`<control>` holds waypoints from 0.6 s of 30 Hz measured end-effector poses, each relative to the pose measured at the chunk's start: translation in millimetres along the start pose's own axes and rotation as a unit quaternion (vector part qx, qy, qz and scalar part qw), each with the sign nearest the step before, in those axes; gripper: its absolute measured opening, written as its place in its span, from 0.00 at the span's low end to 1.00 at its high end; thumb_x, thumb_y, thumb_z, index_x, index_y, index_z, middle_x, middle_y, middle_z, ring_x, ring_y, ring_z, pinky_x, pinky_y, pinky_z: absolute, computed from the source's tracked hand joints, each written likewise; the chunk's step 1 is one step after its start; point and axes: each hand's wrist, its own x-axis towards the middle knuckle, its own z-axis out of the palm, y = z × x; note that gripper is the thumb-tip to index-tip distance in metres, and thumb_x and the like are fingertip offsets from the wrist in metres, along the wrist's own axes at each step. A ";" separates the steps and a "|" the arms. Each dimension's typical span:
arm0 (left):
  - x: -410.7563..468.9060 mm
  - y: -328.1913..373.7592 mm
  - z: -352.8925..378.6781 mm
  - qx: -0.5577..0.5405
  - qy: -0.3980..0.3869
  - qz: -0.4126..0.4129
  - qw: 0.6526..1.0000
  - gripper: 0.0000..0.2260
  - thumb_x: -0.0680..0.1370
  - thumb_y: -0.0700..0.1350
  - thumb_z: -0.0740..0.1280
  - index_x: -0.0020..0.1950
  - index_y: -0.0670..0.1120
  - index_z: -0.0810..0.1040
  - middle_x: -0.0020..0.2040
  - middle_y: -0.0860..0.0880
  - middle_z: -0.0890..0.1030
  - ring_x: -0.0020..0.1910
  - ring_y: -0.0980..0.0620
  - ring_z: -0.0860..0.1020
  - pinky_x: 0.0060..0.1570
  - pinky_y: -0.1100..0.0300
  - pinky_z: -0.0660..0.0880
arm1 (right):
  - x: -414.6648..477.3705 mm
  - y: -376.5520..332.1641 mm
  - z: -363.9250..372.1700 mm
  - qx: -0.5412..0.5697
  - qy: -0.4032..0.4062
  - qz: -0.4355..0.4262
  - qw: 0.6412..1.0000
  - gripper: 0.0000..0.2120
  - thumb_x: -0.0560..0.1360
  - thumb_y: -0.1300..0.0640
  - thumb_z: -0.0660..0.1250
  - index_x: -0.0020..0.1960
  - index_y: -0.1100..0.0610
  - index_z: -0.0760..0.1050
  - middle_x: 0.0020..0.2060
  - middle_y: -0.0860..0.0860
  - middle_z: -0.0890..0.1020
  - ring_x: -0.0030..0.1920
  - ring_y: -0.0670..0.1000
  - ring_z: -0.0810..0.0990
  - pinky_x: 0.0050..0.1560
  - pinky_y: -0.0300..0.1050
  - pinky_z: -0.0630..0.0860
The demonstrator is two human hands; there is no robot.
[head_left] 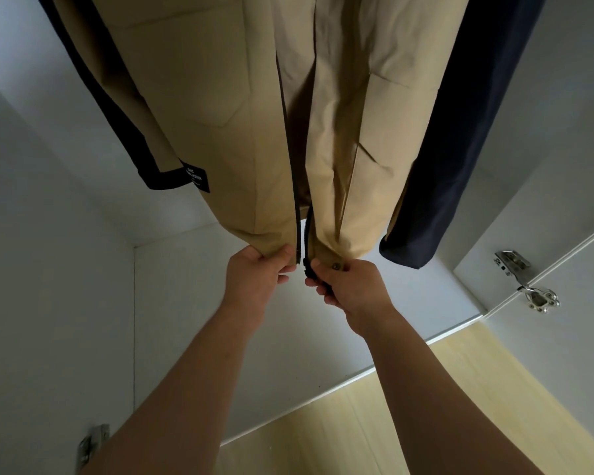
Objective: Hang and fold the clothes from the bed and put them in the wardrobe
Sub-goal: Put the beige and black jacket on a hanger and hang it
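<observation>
A tan jacket [220, 97] with a dark zipper hangs inside the white wardrobe [48, 269], its front open along the middle. My left hand [258, 272] grips the bottom hem of the jacket's left front panel. My right hand [347, 286] pinches the bottom of the right panel at the zipper end, just below a snap button. The two hem corners are held close together. A dark navy garment [460, 149] hangs to the right of the jacket, and a dark-trimmed sleeve [117, 114] with a black label hangs on the left.
The wardrobe floor [220, 354] is white. Metal door hinges [528, 282] sit on the right side panel, another hinge [93, 443] at lower left. Light wooden flooring [391, 423] lies in front of the wardrobe.
</observation>
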 end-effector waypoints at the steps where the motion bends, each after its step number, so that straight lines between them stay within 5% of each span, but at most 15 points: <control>1: 0.2 0.0 0.0 -0.007 -0.001 -0.006 1.000 0.06 0.78 0.44 0.73 0.53 0.45 0.83 0.46 0.48 0.87 0.46 0.50 0.86 0.53 0.50 0.82 | -0.3 0.8 1.3 -0.009 0.006 0.001 1.000 0.06 0.77 0.54 0.73 0.46 0.57 0.83 0.37 0.52 0.87 0.32 0.45 0.80 0.37 0.41 0.78; 4: 1.3 0.5 0.0 -0.035 -0.017 -0.034 0.999 0.07 0.79 0.43 0.72 0.55 0.44 0.81 0.50 0.46 0.87 0.49 0.47 0.86 0.57 0.48 0.80 | -1.2 1.6 3.1 0.005 0.011 0.016 1.000 0.06 0.76 0.55 0.74 0.46 0.59 0.83 0.36 0.53 0.86 0.32 0.46 0.79 0.37 0.41 0.78; 9: -0.2 2.7 0.3 -0.108 -0.075 -0.061 0.989 0.10 0.80 0.41 0.69 0.61 0.43 0.78 0.51 0.44 0.87 0.50 0.45 0.86 0.50 0.52 0.84 | -3.1 0.6 0.0 0.069 -0.061 0.043 0.995 0.07 0.77 0.61 0.73 0.53 0.62 0.82 0.39 0.55 0.85 0.36 0.50 0.81 0.38 0.43 0.77; 14: -2.9 5.7 -2.4 -0.061 -0.099 -0.026 0.993 0.16 0.76 0.39 0.74 0.61 0.37 0.80 0.53 0.39 0.86 0.51 0.40 0.85 0.55 0.43 0.82 | -6.1 -1.9 -6.9 0.018 -0.139 0.021 0.990 0.06 0.76 0.66 0.70 0.54 0.63 0.81 0.38 0.55 0.83 0.36 0.49 0.76 0.40 0.44 0.73; 18: -1.8 7.4 -1.3 -0.031 -0.062 -0.004 0.998 0.14 0.73 0.36 0.77 0.57 0.35 0.81 0.49 0.37 0.85 0.47 0.39 0.86 0.48 0.43 0.83 | -8.6 -4.0 -10.0 -0.015 -0.160 0.012 0.987 0.12 0.72 0.66 0.72 0.55 0.64 0.80 0.39 0.56 0.84 0.36 0.50 0.77 0.39 0.44 0.73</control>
